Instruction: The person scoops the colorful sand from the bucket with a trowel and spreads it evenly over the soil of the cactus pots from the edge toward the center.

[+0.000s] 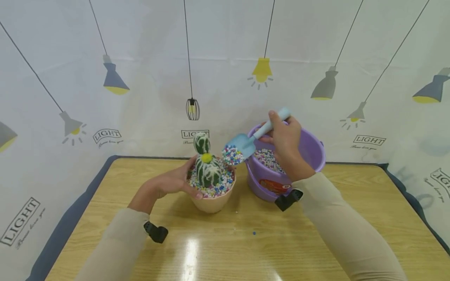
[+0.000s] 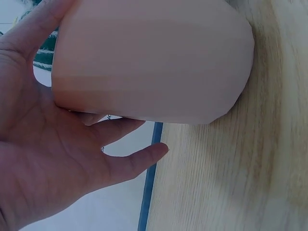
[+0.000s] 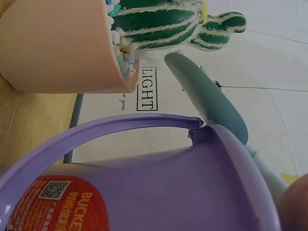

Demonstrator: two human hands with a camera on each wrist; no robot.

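My left hand [image 1: 174, 180] grips a peach flowerpot [image 1: 212, 203] by its left side, thumb at the front of the rim. In the pot stands a green striped cactus [image 1: 209, 171] with a yellow flower, set in multicoloured pebbles [image 1: 225, 183]. My right hand [image 1: 286, 136] holds a light-blue toy shovel [image 1: 246, 143] by its handle. The blade carries a heap of pebbles and hangs between the pot's rim and a purple bucket [image 1: 261, 191]. In the right wrist view the blade [image 3: 209, 96] appears from its underside, near the cactus.
More pebbles [image 1: 268, 160] lie inside the bucket, whose handle [image 3: 110, 124] hangs down on the pot's side. One blue pebble [image 1: 254, 233] sits loose on the wooden table [image 1: 211, 253]. A white lamp-printed backdrop [image 1: 225, 86] rises behind the table's far edge.
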